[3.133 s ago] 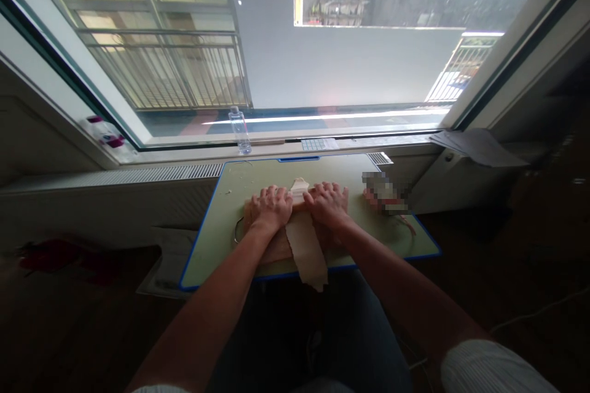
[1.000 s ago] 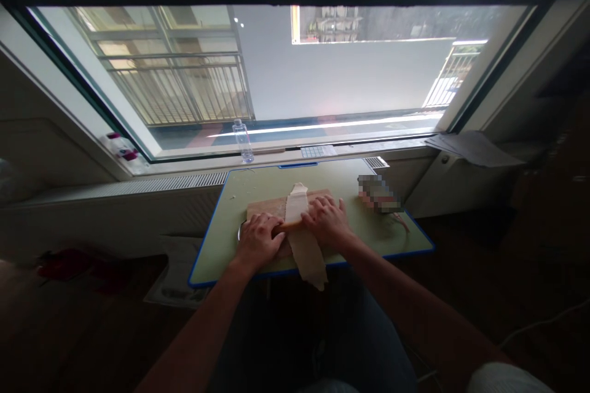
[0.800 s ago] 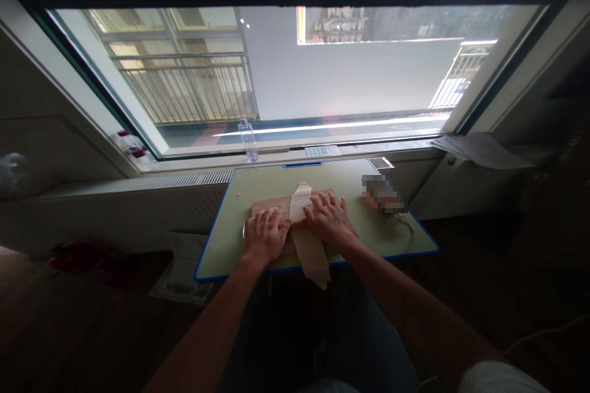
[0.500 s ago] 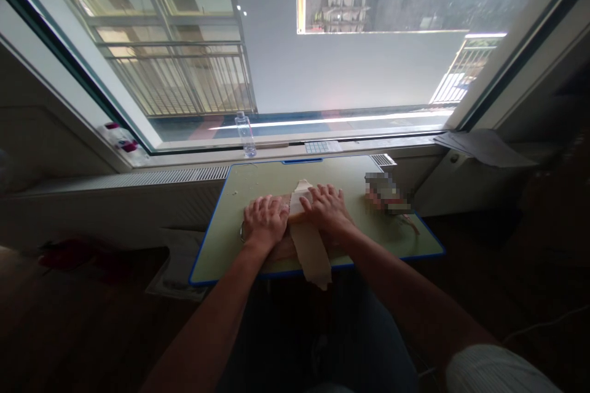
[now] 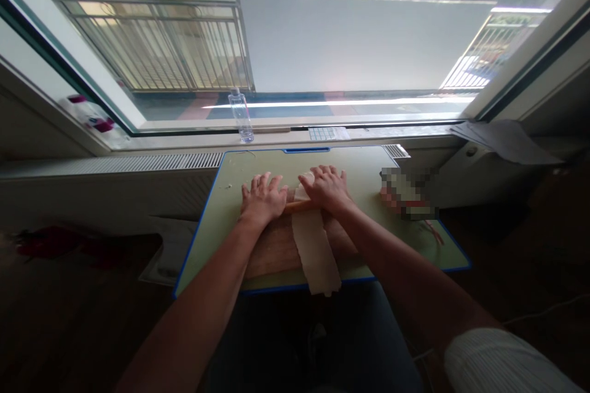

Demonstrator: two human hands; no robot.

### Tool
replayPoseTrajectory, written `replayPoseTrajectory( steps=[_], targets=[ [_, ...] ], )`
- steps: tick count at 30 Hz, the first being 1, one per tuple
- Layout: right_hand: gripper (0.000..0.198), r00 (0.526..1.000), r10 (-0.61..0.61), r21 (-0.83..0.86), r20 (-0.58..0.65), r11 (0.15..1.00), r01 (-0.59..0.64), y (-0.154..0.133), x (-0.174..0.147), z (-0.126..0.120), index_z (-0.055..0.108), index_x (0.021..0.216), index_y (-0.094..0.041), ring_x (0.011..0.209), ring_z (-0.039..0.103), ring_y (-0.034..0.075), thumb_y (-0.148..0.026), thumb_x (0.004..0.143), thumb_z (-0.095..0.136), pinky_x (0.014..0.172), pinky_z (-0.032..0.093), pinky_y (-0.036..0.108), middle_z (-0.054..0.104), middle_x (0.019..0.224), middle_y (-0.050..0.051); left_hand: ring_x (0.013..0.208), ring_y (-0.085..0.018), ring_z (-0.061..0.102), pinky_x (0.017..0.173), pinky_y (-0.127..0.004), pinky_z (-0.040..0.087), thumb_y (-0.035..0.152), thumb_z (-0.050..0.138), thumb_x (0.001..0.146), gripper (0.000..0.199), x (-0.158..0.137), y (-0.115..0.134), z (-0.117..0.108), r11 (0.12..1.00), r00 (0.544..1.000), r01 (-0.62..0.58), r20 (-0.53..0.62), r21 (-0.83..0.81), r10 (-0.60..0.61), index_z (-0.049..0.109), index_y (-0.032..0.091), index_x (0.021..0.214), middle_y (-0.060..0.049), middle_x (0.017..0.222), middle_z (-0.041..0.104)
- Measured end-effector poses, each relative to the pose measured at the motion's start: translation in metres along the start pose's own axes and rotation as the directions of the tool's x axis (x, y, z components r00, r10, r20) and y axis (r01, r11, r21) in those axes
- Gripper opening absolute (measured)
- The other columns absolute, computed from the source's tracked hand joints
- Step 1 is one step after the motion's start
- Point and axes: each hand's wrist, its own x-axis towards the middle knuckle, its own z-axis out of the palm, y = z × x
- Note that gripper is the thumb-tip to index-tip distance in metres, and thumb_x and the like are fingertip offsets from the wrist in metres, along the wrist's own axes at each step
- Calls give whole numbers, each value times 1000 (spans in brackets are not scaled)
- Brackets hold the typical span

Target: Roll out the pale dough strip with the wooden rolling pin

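Where the person's legs (image 5: pixel 382 334) reach under the small table (image 5: pixel 212 227), a pale, flat strip (image 5: pixel 316 252) of what looks like dough crosses the blue near edge and pokes just past it, its end ragged. Behind that edge lies a wooden board (image 5: pixel 271 255), its near side close to the trim; the forearms cover parts of its left and right sides. Further up, a rolling pin (image 5: pixel 299 206) lies crosswise on the strip, showing only between the hands.

The left hand (image 5: pixel 264 199) rests palm down over the pin's left part, fingers spread and stretched forward rather than curled round it. The right hand (image 5: pixel 327 188) lies over the other part just as loosely, fingers closer together, thumb across the strip's far portion.

To the right, a stretch of green tabletop separates this hand from a pixelated item (image 5: pixel 409 194), whose reddish cord (image 5: pixel 436 233) trails near the right edge. To the left, tabletop runs from the left hand out to the blue rim, giving it sideways room. Beyond the far edge come a radiator grille (image 5: pixel 193 161), the windowsill (image 5: pixel 387 132) with a clear bottle (image 5: pixel 240 115) standing on it, and, outside, a railing (image 5: pixel 161 52).
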Motion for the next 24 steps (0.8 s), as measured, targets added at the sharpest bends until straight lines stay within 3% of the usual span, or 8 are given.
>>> replayPoseTrajectory(
  steps=[9, 14, 18, 21, 24],
  targets=[
    [66, 1000, 17, 73, 18, 997, -18, -1, 17, 2, 65, 143, -18, 140, 51, 36, -66, 106, 41, 119, 32, 57, 64, 149, 18, 150, -35, 45, 125, -68, 32, 51, 38, 107, 51, 8, -1, 1, 999, 996, -43, -83, -29, 40, 64, 28, 146, -13, 162, 54],
    [57, 999, -42, 5, 6, 999, 42, 5, -20, -2, 64, 145, -25, 138, 50, 36, -60, 108, 40, 116, 35, 54, 64, 151, 15, 139, -35, 55, 123, -62, 35, 56, 46, 106, 49, -28, 0, 0, 982, 956, -188, -233, -26, 177, 68, 25, 136, -15, 148, 65],
    [55, 991, -96, -45, -90, 995, 92, 15, -60, 2, 63, 146, -23, 144, 44, 37, -58, 109, 40, 119, 30, 57, 59, 156, 15, 122, -30, 63, 110, -52, 46, 53, 66, 97, 35, -60, -7, -7, 913, 906, -402, -177, -69, 385, 70, 27, 119, -8, 127, 74],
    [51, 986, -71, -19, -153, 997, 69, 21, -78, 3, 63, 143, -23, 147, 42, 35, -54, 110, 40, 123, 24, 57, 60, 156, 13, 122, -29, 63, 108, -49, 45, 39, 70, 94, 21, -66, -6, -13, 888, 879, -459, -164, -41, 447, 70, 27, 112, -6, 124, 75],
    [47, 988, -20, 20, -152, 1000, 23, 25, -80, -2, 65, 139, -25, 145, 44, 32, -51, 111, 37, 123, 23, 56, 63, 151, 12, 123, -29, 62, 108, -49, 43, 36, 68, 96, 21, -56, 4, -16, 878, 869, -478, -145, 0, 473, 70, 27, 114, -7, 126, 74]
  ],
)
